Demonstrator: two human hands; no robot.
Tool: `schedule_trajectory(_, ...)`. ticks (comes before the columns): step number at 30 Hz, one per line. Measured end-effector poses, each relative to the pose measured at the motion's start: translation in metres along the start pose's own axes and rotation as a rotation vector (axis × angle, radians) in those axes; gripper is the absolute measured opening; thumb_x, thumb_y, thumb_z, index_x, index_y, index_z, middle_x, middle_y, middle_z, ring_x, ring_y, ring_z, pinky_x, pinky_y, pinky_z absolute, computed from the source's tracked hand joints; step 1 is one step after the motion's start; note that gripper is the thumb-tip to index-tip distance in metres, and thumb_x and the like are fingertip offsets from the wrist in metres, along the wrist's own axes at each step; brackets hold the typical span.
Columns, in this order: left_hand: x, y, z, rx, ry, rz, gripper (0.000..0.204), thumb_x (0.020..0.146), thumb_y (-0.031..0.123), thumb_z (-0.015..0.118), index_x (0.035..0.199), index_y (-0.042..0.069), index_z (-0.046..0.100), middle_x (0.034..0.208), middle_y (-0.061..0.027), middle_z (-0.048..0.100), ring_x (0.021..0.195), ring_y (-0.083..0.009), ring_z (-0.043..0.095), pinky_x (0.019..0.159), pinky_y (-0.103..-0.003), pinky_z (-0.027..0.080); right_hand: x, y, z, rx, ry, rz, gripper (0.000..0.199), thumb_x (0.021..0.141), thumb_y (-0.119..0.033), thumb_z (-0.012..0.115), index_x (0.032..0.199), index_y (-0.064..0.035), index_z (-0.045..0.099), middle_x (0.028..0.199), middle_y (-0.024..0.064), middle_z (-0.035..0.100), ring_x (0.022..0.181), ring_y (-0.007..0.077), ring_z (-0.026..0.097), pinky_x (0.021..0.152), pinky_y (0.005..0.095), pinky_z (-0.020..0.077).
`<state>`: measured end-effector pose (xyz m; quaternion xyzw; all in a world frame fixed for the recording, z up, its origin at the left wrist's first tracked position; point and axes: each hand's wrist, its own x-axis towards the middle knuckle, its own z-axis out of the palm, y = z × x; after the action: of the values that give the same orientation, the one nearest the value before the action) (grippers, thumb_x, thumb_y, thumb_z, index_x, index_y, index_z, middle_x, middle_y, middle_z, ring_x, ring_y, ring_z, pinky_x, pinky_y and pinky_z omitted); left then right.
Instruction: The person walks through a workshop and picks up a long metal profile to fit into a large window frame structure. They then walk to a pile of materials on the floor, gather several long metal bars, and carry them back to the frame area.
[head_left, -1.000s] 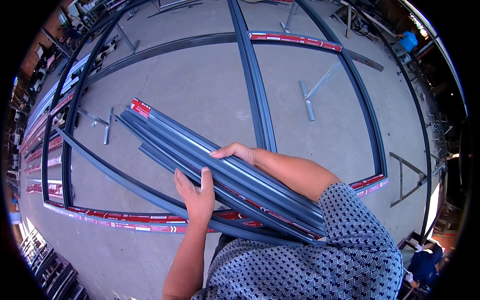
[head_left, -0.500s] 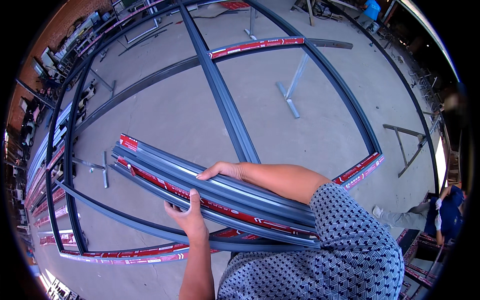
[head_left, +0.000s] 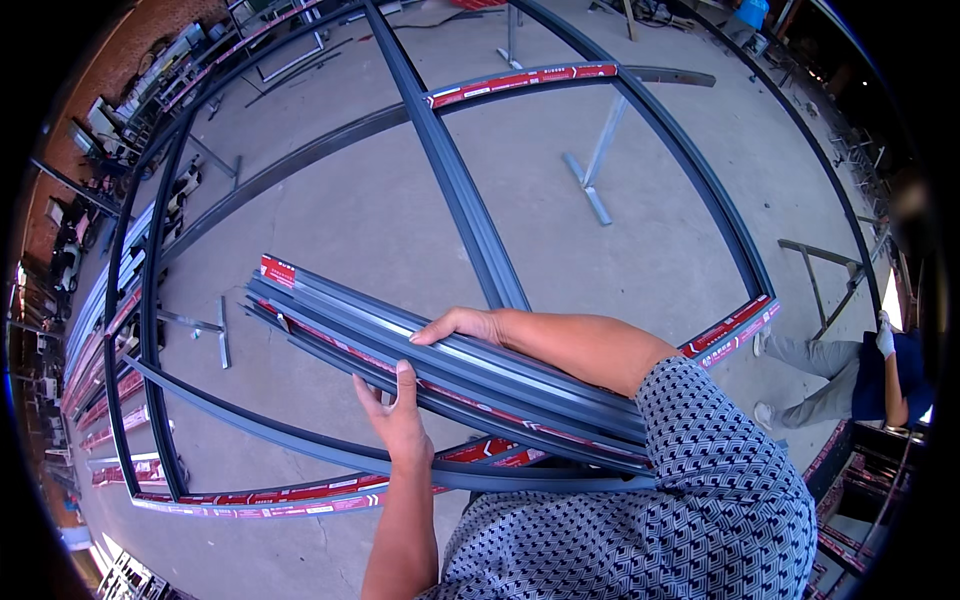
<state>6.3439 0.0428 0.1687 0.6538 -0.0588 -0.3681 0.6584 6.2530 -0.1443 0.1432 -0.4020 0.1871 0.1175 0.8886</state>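
A bundle of long dark grey metal profiles (head_left: 350,318), with red printed protective film on some faces, lies slantwise in front of my body. My right hand (head_left: 466,325) reaches over it from the right, its thumb along the top and its fingers hidden behind the far side. From below, my left hand (head_left: 402,428) grips the near edge, thumb up against the profiles and a finger beneath. The right ends of the bundle press against my patterned shirt. Under and beyond it spreads a large dark grey metal frame (head_left: 455,185) with crossbars.
Metal stands (head_left: 590,188) with T-shaped feet rest on the concrete floor (head_left: 350,220). Several film-wrapped profiles (head_left: 115,430) lie at the left. A co-worker (head_left: 880,370) in dark top and gloves is at the right; another person in blue (head_left: 750,14) is far off.
The bundle and both hands have shifted slightly right in view, and its profiles sit closer together. The co-worker at the right has changed posture, with a gloved hand now higher.
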Motion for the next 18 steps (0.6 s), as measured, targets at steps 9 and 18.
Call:
schedule_trajectory(9, -0.004, -0.007, 0.008, 0.069, -0.055, -0.088, 0.117, 0.092, 0.063, 0.074, 0.169, 0.026, -0.006, 0.167, -0.0210, 0.023, 0.153, -0.0433, 0.031, 0.111, -0.072, 0.037, -0.017, -0.018, 0.020, -0.070, -0.003, 0.021, 0.107, 0.083, -0.057, 0.078, 0.156, 0.0107, 0.040, 0.150, 0.0429, 0.044, 0.139, 0.0512, 0.049, 0.112, 0.0633, 0.0402)
schedule_trajectory(18, 0.014, -0.020, 0.023, -0.040, -0.102, 0.104, 0.098, 0.102, 0.061, 0.062, 0.168, 0.020, 0.002, 0.165, -0.0176, 0.031, 0.150, -0.0340, 0.039, 0.115, -0.057, 0.042, -0.023, -0.035, 0.022, -0.166, 0.032, 0.064, 0.104, 0.083, -0.062, 0.076, 0.152, 0.0090, 0.047, 0.141, 0.0411, 0.054, 0.124, 0.0484, 0.064, 0.102, 0.0591, 0.0531)
